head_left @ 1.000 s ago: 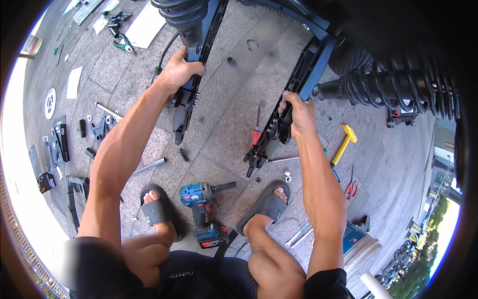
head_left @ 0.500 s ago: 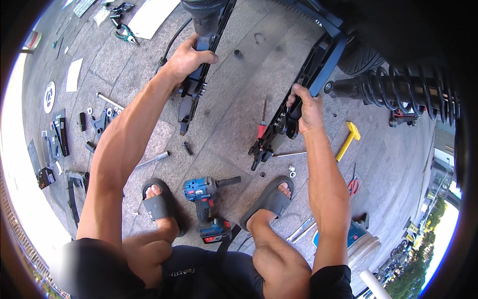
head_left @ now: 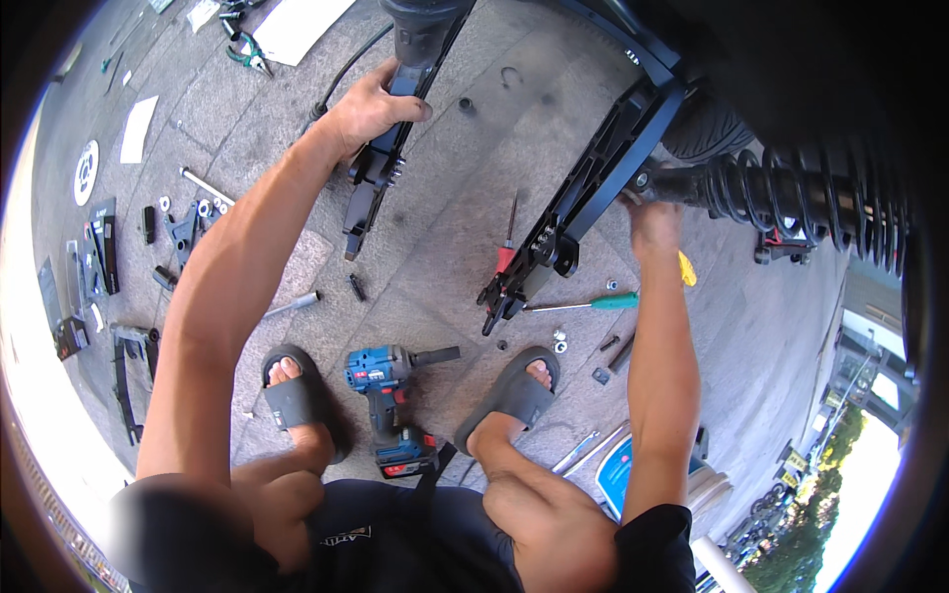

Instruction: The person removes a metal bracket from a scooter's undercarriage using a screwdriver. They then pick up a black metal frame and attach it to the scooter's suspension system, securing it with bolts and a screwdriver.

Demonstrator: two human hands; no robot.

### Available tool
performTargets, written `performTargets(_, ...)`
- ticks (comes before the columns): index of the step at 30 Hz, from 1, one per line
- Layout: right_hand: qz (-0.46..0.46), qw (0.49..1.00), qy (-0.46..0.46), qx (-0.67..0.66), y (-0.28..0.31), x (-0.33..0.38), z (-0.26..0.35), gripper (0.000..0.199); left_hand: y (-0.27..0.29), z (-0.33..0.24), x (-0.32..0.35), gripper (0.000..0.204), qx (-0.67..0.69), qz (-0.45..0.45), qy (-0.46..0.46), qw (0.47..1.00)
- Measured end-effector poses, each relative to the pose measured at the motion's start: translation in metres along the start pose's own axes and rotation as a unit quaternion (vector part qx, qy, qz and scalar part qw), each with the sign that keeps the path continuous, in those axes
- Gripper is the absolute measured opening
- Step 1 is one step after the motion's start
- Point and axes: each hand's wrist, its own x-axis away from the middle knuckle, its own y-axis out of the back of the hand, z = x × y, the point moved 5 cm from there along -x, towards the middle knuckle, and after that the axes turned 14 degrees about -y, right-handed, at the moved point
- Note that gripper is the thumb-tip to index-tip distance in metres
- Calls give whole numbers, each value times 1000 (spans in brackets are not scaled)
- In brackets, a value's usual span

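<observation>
My left hand [head_left: 376, 111] is closed around a black metal arm [head_left: 368, 193], its thumb lying across the top and its other fingers partly hidden. This arm hangs below a thick dark cylinder [head_left: 423, 40]. On the right, my right hand [head_left: 654, 227] is at the lower end of a black shock absorber [head_left: 732, 186] with a coil spring. Its fingers curl behind that end and are mostly hidden. Right beside it runs a second black metal arm [head_left: 593, 178], slanting down to a bracketed tip; my right hand appears to be off it.
A blue cordless impact wrench [head_left: 381, 381] lies between my feet. Near the right arm's tip are a red-handled screwdriver [head_left: 505, 259], a green-handled screwdriver [head_left: 615, 300] and nuts [head_left: 560, 346]. Pliers [head_left: 249, 54], metal brackets [head_left: 182, 233] and sheets lie leftward. A tire [head_left: 707, 133] stands behind.
My right hand has left the right metal arm and moved up and right to the shock absorber's lower end. My left hand keeps its grip. The view has shifted slightly.
</observation>
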Motion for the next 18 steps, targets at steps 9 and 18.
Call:
performTargets(9,34,983,125,133,-42,-30,75,79,4,-5,1,84,-98,-10,-27,995)
performTargets(18,20,972,167,164,-53,-5,31,64,8,-19,16,91,-246,-83,-94,961)
